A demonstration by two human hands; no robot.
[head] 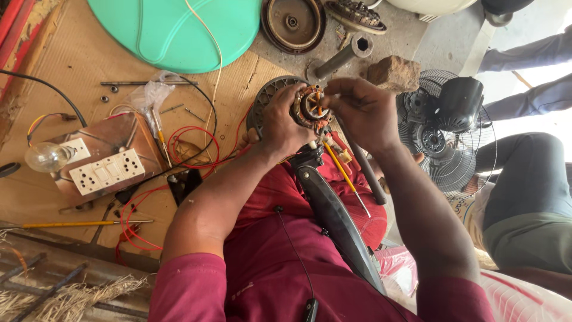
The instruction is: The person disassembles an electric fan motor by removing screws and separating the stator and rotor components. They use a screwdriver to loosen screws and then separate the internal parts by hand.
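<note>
A small round copper-wound motor stator is being gripped by the left hand, fingers closed around it, just above the lap. Its top is being pinched by the right hand. A yellow-handled screwdriver is lying just below on the maroon cloth.

Bright daylight floods in from beyond the fan cage, blowing out the floor there, while everything nearer stays evenly lit and sharp.
</note>
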